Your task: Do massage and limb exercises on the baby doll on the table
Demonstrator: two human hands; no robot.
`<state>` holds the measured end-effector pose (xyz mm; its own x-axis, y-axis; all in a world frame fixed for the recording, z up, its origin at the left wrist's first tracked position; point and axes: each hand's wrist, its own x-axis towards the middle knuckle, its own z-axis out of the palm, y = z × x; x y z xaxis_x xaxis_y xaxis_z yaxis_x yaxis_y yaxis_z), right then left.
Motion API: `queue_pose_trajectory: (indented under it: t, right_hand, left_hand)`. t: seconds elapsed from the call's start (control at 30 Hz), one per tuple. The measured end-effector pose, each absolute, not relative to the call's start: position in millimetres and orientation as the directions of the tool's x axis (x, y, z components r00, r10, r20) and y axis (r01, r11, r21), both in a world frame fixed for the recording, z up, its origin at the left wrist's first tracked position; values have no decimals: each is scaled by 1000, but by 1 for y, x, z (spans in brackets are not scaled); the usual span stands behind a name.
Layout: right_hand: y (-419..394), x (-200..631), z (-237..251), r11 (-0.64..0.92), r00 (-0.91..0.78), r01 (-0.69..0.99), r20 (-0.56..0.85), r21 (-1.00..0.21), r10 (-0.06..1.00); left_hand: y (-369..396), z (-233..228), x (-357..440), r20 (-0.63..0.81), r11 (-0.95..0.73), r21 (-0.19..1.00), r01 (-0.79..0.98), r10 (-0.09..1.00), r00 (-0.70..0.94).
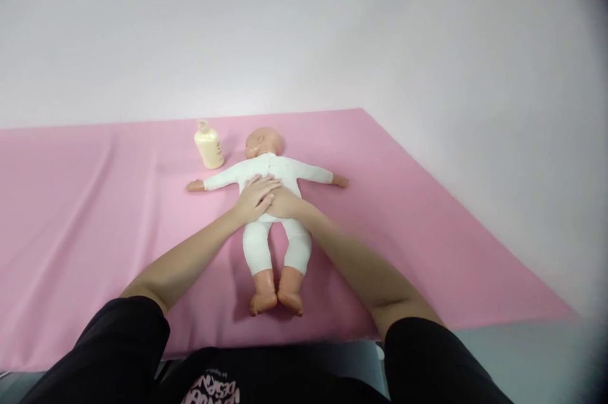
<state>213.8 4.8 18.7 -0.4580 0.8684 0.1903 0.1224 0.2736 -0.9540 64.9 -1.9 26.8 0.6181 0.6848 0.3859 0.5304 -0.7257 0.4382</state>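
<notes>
A baby doll [297,246] with a white cloth body lies with its arms spread wide, its head turned to the left and its bare feet toward me. My left hand [256,198] rests flat over the middle of the doll's body, fingers stretched out, and partly overlaps the other hand. My right hand [284,202] lies on the doll's body too; its fingers are mostly hidden beneath the left hand. Neither hand grasps anything that I can see.
A pale yellow pump bottle [209,149] stands left of the doll's head. Under everything spreads a pink sheet [403,233] with creases on the left. White walls [475,106] rise behind it and along its right side.
</notes>
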Motion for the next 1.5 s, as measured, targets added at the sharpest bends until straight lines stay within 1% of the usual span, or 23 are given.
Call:
queue_pose_trajectory:
  t: [0.03,0.07,0.1,0.13,0.17,0.23,0.47,0.57,0.67,0.77,0.93,1.03,1.13,1.23,1.37,1.43,1.5]
  right_hand:
    - [6,217,21,374,-530,269,188,-887,827]
    - [7,220,23,474,-597,389,176,-790,783]
    - [8,223,25,547,-640,454,170,-703,750]
    - [8,226,27,601,-662,502,171,-622,730]
    - [8,228,29,627,-668,523,180,-577,722]
    - [8,231,30,650,-671,523,204,-550,713]
    - [8,237,25,740,-689,358,373,-570,621]
    - [7,239,25,743,-681,293,414,-601,603]
    - [6,242,26,721,-685,203,430,-662,588]
    - [5,244,28,632,-673,147,391,-761,627]
    - [6,247,28,429,-660,85,272,-899,701]
    - [6,249,27,309,-634,27,223,-951,741]
    - [9,254,25,237,-579,-10,199,-971,791]
    - [17,256,19,204,-521,-48,199,-978,830]
    - [26,251,9,211,-398,-146,252,-967,882]
    - [25,247,8,244,-300,-104,264,-964,917]
    - [20,245,11,349,-188,5,342,-937,921]
  left_hand:
    - [-2,28,65,389,-714,448,539,698,601]
    - [-2,28,66,395,-704,456,544,709,584]
    - [-2,28,66,404,-697,465,546,716,570]
    - [-3,28,67,413,-692,474,544,721,557]
    - [-3,27,67,422,-690,484,538,722,548]
    - [-3,25,68,443,-697,501,513,716,540]
    - [-2,17,69,529,-733,556,392,676,514]
    - [0,14,68,519,-718,595,362,687,509]
    - [0,13,67,507,-711,617,338,688,519]
    - [0,15,68,498,-704,628,331,691,524]
    - [0,14,68,448,-686,628,366,704,551]
    - [2,11,67,385,-674,603,427,715,584]
    - [5,8,66,371,-676,562,477,721,585]
    - [6,6,66,359,-658,543,521,743,565]
    - [9,2,65,346,-644,530,552,758,552]
    - [12,-1,65,360,-652,522,550,753,551]
    - [14,-2,64,382,-663,508,550,745,546]
